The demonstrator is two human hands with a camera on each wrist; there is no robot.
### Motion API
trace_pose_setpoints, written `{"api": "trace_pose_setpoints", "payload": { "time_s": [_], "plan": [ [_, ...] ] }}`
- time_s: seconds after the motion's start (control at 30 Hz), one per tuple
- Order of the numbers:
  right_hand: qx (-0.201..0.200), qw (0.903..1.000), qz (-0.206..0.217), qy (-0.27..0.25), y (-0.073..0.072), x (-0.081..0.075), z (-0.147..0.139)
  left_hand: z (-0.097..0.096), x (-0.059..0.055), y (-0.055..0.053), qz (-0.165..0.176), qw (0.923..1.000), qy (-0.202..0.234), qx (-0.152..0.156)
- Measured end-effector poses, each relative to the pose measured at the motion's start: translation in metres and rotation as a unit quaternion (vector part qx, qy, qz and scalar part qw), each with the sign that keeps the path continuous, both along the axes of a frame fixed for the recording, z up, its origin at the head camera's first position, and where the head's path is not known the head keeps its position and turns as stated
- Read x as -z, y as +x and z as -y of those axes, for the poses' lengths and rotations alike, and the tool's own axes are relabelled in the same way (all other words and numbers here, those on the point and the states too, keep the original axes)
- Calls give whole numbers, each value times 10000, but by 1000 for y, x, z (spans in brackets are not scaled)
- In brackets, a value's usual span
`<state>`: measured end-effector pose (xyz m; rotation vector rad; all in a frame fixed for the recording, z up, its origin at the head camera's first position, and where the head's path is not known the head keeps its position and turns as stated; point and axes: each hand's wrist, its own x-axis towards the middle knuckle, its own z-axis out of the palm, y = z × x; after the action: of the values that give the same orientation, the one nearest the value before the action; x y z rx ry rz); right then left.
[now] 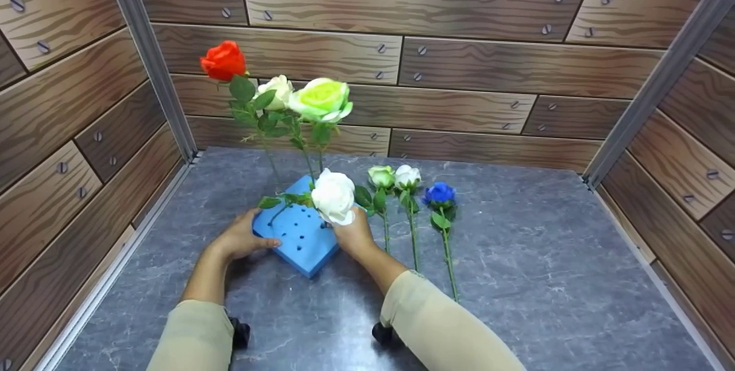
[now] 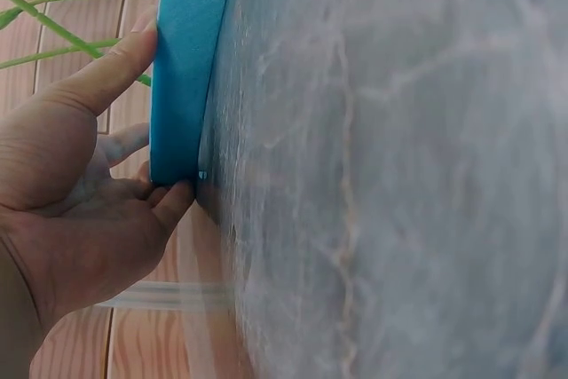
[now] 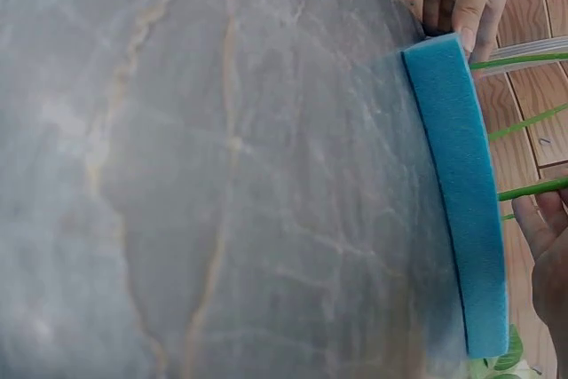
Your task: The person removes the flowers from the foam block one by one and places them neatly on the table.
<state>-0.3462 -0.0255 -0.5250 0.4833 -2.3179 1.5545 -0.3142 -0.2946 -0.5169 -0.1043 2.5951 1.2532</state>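
Note:
A blue foam block (image 1: 314, 244) with several small holes lies on the table. At its left corner my left hand (image 1: 238, 237) grips it, thumb on the top face and fingertips at the lower edge, as the left wrist view shows. My right hand (image 1: 355, 234) pinches the green stem (image 3: 531, 190) of a white rose (image 1: 334, 197) close over the block's right side; the bloom partly covers this hand in the head view. Standing upright in the block's far part are a red rose (image 1: 224, 61), a cream rose (image 1: 275, 93) and a yellow-green rose (image 1: 321, 100).
Right of the block, a pale green rose (image 1: 381, 177), a white rose (image 1: 407, 177) and a blue rose (image 1: 440, 193) lie on the grey marbled table (image 1: 534, 267), blooms pointing away. Wood-patterned walls (image 1: 459, 9) with metal corner posts (image 1: 150, 55) enclose the table.

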Motion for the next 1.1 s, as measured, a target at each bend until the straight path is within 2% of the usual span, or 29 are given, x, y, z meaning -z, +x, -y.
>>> {"api": "trace_pose_setpoints", "payload": {
  "time_s": [0.2, 0.47, 0.77, 1.1],
  "plan": [
    [-51, 9995, -313, 44, 0, -10, -9, 0, 0, 0, 29, 10000, 15, 26],
    [-243, 9987, -438, 69, 1, -18, -21, 0, 0, 0, 20, 9999, -69, 96],
    [-349, 9992, -189, 48, 4, -22, -31, 2, -1, -1, -21, 9999, -65, 120],
    [-656, 9957, 310, -584, 5, -17, -47, 1, -2, 1, -23, 9999, -78, 143]
  ]
}}
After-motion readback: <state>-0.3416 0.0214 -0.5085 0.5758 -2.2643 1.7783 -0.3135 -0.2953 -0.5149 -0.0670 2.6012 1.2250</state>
